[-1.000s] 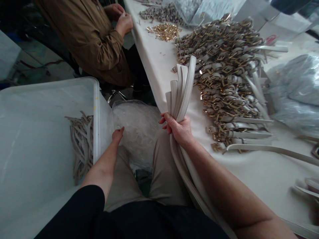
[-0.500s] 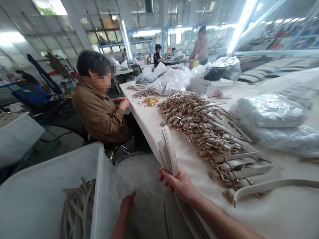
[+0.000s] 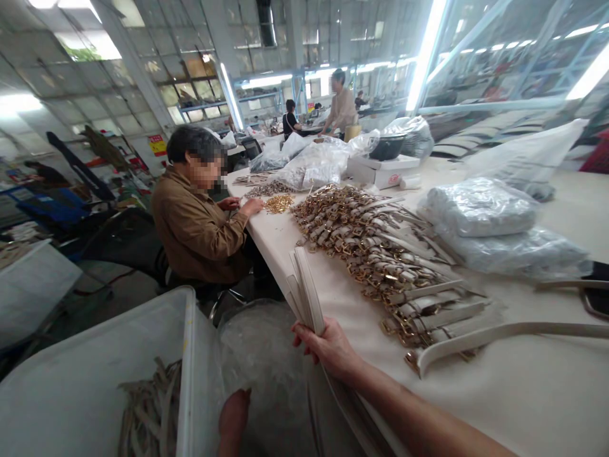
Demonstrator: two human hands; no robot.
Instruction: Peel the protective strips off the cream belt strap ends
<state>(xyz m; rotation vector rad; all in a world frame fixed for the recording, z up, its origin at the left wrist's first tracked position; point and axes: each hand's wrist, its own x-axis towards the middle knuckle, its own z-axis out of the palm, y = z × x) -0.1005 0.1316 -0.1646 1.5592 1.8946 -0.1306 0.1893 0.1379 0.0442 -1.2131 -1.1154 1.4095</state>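
Observation:
My right hand (image 3: 328,348) is closed around a bundle of pale grey belt straps (image 3: 305,285). Their flat ends stick up above the fist, and the long tails hang below it past the table edge. Lower down, my left hand (image 3: 233,411) is between the white plastic bin (image 3: 189,355) and a clear plastic bag (image 3: 261,336). Only its back and a fingertip show, so its grip is hidden. Right of the bundle, a heap of belts with gold buckles (image 3: 380,254) covers part of the table (image 3: 533,393). One loose belt (image 3: 499,333) curves across the front.
More straps (image 3: 152,406) lie inside the bin. Across the table corner sits a co-worker (image 3: 200,222) with hands near small gold parts (image 3: 280,203). Clear-wrapped packages (image 3: 480,206) and a white box (image 3: 380,171) stand farther back. Other people are in the background.
My view has shifted a little to the right and up. The co-worker's hands have moved forward to the gold parts. My left hand is lower; my right still grips the straps.

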